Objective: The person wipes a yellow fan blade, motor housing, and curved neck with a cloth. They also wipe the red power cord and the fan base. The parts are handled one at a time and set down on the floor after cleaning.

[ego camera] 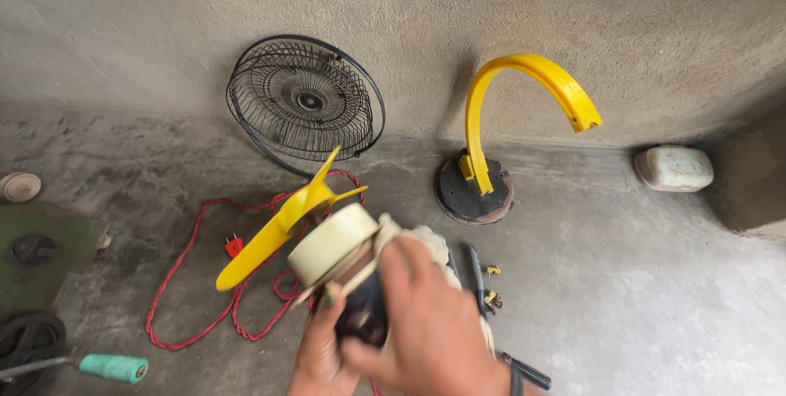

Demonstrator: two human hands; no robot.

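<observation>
Fingers (pixel 393 281) of both hands grip fan motor (pixel 336 248) (blade (pixel 278 228) end pointing up-left).

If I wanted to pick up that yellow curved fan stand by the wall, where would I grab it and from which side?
Probably the upright lower stretch of the yellow stand, just above its round dark base. Come from the front, the camera's side, since the wall stands close behind. The arch's free end hangs out to the right, so gripping up there would likely let the heavy-looking base swing.
</observation>
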